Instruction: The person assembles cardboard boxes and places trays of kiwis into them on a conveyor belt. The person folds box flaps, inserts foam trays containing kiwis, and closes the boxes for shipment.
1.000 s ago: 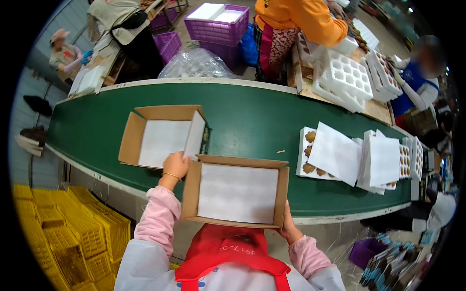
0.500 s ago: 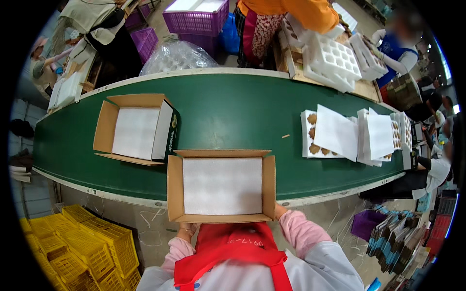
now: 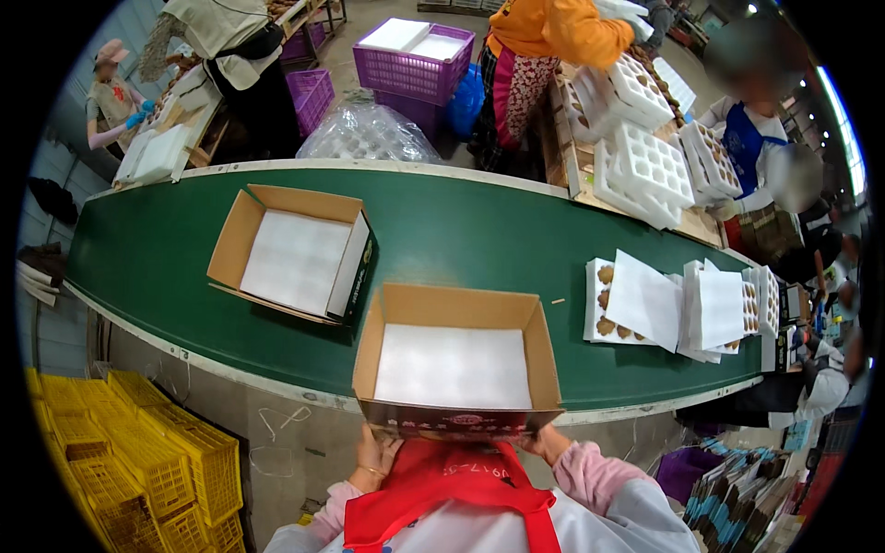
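Note:
An open cardboard box [image 3: 455, 417] is at the near edge of the green conveyor table, tilted so that its printed near wall shows. White foam sheeting [image 3: 454, 366] covers what lies inside it. My left hand [image 3: 373, 454] grips the box low at its near left corner, fingers partly under it. My right hand [image 3: 548, 443] holds the near right corner, its fingertips hidden by the box. Further left on the table stands a second open box [image 3: 359, 273], also with a white sheet [image 3: 293, 260] on top.
On the right of the green table [image 3: 461, 240] lie white trays [image 3: 597, 300] of brown mushroom-like pieces, partly under loose sheets [image 3: 643, 300]. Yellow crates [image 3: 147, 452] are stacked at lower left. Co-workers stand beyond the table beside a purple crate [image 3: 412, 66] and more white trays [image 3: 650, 170].
The box in my hands has tipped, so its near wall now shows. My hands show more below it. The whole view has shifted and turned slightly.

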A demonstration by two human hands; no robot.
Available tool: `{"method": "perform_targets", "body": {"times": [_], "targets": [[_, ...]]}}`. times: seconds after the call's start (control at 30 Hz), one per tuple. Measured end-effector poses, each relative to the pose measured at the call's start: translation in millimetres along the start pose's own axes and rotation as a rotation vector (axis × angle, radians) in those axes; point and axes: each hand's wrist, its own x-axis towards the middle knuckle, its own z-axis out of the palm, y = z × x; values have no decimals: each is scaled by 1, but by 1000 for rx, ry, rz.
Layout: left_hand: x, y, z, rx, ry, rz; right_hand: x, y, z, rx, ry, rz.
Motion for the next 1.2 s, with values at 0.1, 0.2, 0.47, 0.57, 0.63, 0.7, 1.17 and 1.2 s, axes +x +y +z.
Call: {"method": "perform_targets", "body": {"times": [0.1,0.2,0.47,0.57,0.63,0.7,1.17,1.2], "targets": [[-11,-8,10,-58,9,38,-38,2,17,60,-39,-142],[41,-30,-40,-100,-93,59,-34,13,26,11,10,-324],[178,47,36,-286,-124,235,113,-31,89,-31,-93,-839],[170,80,49,75,216,246,129,-71,136,-687,315,-1141],[167,65,18,197,514,490,141,-60,162,-1045,656,-1170],[145,32,1,711,156,307,129,-60,177,-1066,577,-1049],[150,-5,263,1680,-242,1328,-313,-46,-444,-387,1792,-1165],[150,-34,276,1653,-190,1405,-355,-40,-517,-443,1990,-1203]]}}
